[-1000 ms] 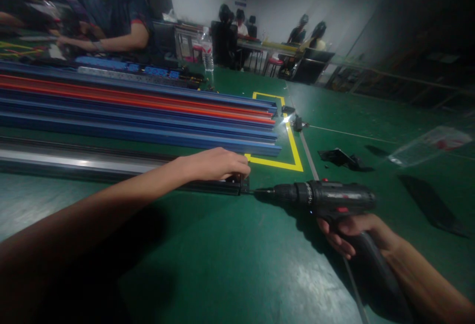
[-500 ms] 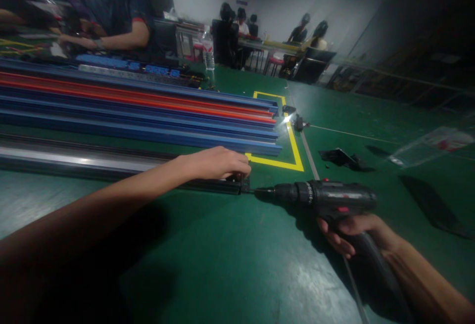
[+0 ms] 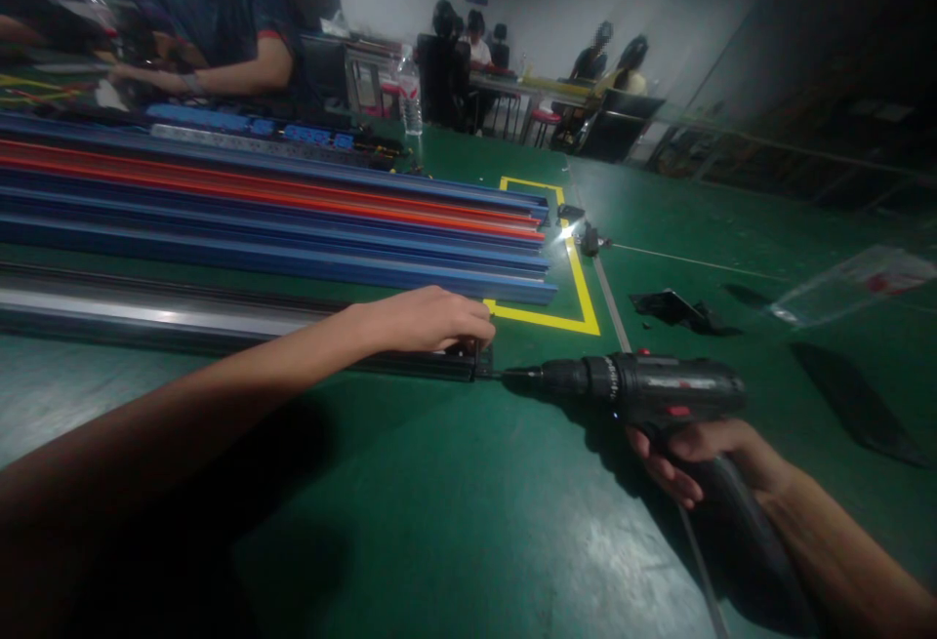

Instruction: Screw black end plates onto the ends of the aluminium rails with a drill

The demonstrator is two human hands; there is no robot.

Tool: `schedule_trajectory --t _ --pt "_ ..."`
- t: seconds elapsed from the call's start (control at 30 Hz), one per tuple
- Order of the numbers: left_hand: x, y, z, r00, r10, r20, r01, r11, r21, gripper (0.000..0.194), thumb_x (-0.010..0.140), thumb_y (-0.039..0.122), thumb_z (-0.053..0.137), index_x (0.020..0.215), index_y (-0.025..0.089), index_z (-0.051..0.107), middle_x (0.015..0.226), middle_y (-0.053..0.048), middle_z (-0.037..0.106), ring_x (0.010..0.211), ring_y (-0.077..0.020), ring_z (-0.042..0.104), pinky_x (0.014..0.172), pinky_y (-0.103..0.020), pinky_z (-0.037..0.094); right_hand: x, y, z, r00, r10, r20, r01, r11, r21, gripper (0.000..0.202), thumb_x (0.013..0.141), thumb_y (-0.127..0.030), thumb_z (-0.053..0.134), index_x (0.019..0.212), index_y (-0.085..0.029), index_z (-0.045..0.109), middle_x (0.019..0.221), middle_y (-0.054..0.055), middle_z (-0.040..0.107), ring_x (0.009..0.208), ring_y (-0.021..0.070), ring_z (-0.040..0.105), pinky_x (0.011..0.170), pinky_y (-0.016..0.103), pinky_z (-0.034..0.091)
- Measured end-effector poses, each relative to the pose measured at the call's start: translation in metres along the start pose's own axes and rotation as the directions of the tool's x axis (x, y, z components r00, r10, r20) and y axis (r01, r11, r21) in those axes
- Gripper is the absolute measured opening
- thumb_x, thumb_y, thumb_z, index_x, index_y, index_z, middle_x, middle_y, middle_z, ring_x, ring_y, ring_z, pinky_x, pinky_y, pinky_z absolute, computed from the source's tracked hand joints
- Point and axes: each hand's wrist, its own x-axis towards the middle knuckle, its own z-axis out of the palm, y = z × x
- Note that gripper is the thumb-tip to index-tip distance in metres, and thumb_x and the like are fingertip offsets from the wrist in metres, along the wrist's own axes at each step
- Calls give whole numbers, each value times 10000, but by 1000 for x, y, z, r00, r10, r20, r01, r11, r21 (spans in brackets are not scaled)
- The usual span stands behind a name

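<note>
My right hand (image 3: 703, 463) is wrapped round the grip of a black cordless drill (image 3: 666, 387) with red marks. Its bit points left and meets the end of a long dark metal profile (image 3: 176, 317) that lies along the table. A small black end piece (image 3: 484, 364) sits at that end of the profile. Over this end, my left hand (image 3: 435, 320) has its fingers curled down and closed on the end piece. The exact contact of those fingertips is partly hidden.
Blue profiles (image 3: 410, 273) and a red profile (image 3: 366, 200) lie behind, reaching into a yellow tape outline (image 3: 582, 298). Black scraps (image 3: 680, 310) and a lying clear bottle (image 3: 856, 286) are at right. A water bottle (image 3: 410, 98) stands farther back. A co-worker (image 3: 220, 24) sits opposite.
Both hands and the drill hold nearly the same place. A small light now shows on the drill's body below the chuck. The whole view has shifted very slightly.
</note>
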Motion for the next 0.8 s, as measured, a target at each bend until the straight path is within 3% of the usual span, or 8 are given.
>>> schedule_trajectory --t 0.8 --pt "0 0 -1 999 -12 36 10 999 43 235 876 43 511 946 242 616 954 -6 659 846 -147 622 601 -246 344 0 0 0 1000 -13 -10 12 1000 -17 297 722 -223 719 966 -58 758 680 85 707 470 124 624 509 226 559"
